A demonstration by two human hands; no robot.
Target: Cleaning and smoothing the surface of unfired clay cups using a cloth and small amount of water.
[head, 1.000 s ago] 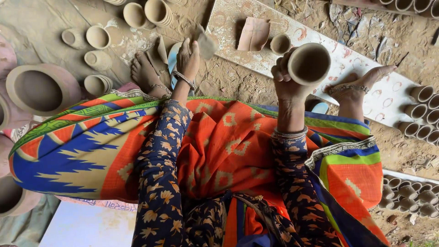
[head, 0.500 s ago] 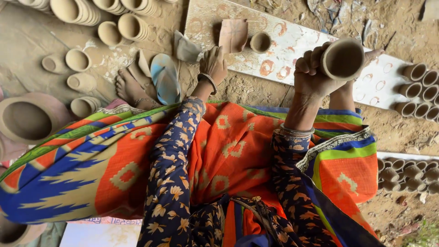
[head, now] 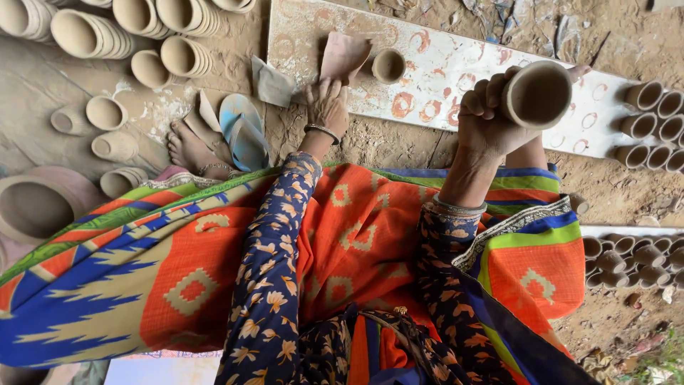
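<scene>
We are hiding most of the clay cup [head: 536, 94] base inside our right hand [head: 486, 122]. Left of our left hand [head: 326, 107], stacked bowls [head: 89, 33] are running off the top edge; right of it, small cups [head: 655, 125] are getting cut off.

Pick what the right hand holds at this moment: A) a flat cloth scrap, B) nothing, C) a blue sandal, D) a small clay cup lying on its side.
D: the right hand is wrapped around a small clay cup tipped sideways, its open mouth facing the camera, above the white board; the left hand reaches toward that board.
</scene>
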